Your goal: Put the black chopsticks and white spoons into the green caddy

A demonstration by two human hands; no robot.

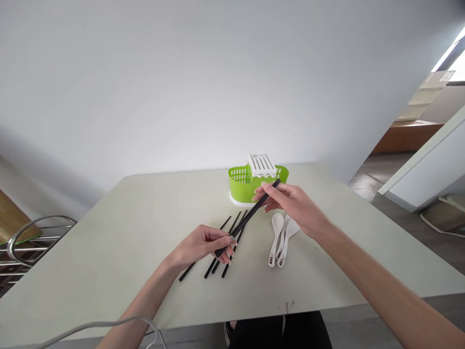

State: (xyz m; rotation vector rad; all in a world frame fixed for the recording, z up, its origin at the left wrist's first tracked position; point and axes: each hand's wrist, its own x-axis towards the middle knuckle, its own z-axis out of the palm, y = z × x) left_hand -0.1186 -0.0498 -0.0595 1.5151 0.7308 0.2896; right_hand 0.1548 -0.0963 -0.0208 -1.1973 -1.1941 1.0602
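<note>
Black chopsticks [250, 212] slant between my two hands above the table, bunched together so that their number is hard to tell. My left hand [207, 244] pinches their lower end. My right hand [283, 200] grips the upper end, just in front of a green utensil basket [240, 190] with a white slotted top [262, 165]. Several loose black chopsticks [187, 272] lie on the table under and around my left hand, partly hidden by it. Below my right hand rest white spoons [277, 224], close together with their handles toward me.
The pale table [127, 232] stands against a white wall [181, 87]. A grey cable [109, 324] crosses the near left edge. Left of the table is a metal rack [32, 242] with a wooden board [14, 218]. A white panel [428, 150] stands off to the right.
</note>
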